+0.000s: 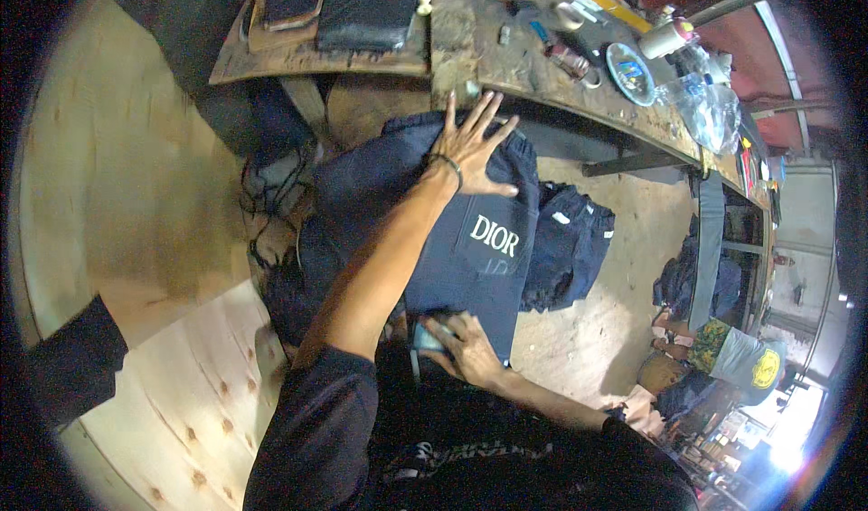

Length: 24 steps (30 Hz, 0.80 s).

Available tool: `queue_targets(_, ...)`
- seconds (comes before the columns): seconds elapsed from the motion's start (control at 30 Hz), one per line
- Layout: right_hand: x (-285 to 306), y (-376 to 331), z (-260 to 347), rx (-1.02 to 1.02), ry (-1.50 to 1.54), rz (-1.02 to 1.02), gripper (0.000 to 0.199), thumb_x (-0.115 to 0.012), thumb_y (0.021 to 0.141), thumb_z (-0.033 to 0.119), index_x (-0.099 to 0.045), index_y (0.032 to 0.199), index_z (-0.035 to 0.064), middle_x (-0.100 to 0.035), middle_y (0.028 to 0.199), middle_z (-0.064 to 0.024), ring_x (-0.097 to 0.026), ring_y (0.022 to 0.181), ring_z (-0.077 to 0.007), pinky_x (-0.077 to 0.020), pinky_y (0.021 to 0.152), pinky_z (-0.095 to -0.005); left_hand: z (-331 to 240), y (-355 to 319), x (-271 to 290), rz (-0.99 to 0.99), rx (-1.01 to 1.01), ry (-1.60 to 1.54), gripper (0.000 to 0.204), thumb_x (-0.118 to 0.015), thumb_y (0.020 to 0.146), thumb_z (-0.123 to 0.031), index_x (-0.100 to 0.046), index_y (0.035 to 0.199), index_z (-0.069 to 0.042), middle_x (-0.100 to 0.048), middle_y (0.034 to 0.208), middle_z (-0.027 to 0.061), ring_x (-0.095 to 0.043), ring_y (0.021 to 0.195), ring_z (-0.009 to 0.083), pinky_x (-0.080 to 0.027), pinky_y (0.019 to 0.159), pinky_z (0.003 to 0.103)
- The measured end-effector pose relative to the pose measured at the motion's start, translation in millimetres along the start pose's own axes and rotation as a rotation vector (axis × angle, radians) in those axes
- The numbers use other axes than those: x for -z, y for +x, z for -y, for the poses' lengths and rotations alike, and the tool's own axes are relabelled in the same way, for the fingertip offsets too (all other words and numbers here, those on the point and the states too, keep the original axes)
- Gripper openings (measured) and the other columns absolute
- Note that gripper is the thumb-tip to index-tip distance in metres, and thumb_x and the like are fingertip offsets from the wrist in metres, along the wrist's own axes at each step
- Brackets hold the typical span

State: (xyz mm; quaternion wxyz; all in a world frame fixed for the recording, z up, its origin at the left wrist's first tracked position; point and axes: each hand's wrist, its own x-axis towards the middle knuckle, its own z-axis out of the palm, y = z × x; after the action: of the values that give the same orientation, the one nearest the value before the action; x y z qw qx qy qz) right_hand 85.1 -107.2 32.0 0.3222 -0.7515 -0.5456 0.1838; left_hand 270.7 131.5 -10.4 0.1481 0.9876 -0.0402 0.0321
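Left hand [472, 146] splayed on navy cloth [457, 280]; right hand [472, 346] gripping pale, perhaps blocky piece [424, 338].

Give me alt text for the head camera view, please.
A person's left hand spreads flat on a navy garment with white lettering, while the right hand is near its lower end, over a small pale-blue item too blurred to identify. More dark clothing lies to the right, and a cluttered wooden bench stands beyond.
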Motion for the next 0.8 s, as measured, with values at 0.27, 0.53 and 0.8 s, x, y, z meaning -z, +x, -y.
queue_targets(0.27,-4,-30,-19,0.034,0.099,-0.035,0.076,-0.091,0.083,0.024,-0.060,0.151,0.0060,-0.066,0.121,-0.0180,-0.061,0.110,-0.0374,-0.0488,0.094,-0.0551,-3,0,-1,0.002,0.033,0.069,0.138,-0.064,0.065,-0.101,-0.026,0.175,-0.026,-0.006,0.183,0.0204,-0.004,0.170,0.0354,0.007,0.124,0.083)
queue_targets(0.53,0,-76,-7,-0.154,0.049,0.067,0.071,-0.089,0.085,0.029,-0.065,0.147,0.0057,-0.065,0.125,-0.0162,-0.061,0.116,-0.0351,-0.0502,0.100,-0.0484,-32,-19,10,-0.301,0.064,0.231,0.114,-0.065,0.080,-0.090,-0.033,0.172,-0.032,-0.009,0.182,0.0213,-0.010,0.169,0.0391,0.002,0.125,0.082)
queue_targets(0.8,23,-48,-36,-0.089,-0.019,-0.071,0.064,-0.084,0.088,0.027,-0.064,0.144,0.0033,-0.067,0.128,-0.0185,-0.062,0.118,-0.0387,-0.0515,0.101,-0.0515,-62,-57,-9,-0.119,0.181,0.059,0.142,-0.072,0.063,-0.097,-0.023,0.176,-0.027,-0.004,0.181,0.0269,-0.002,0.168,0.0470,0.003,0.122,0.083)
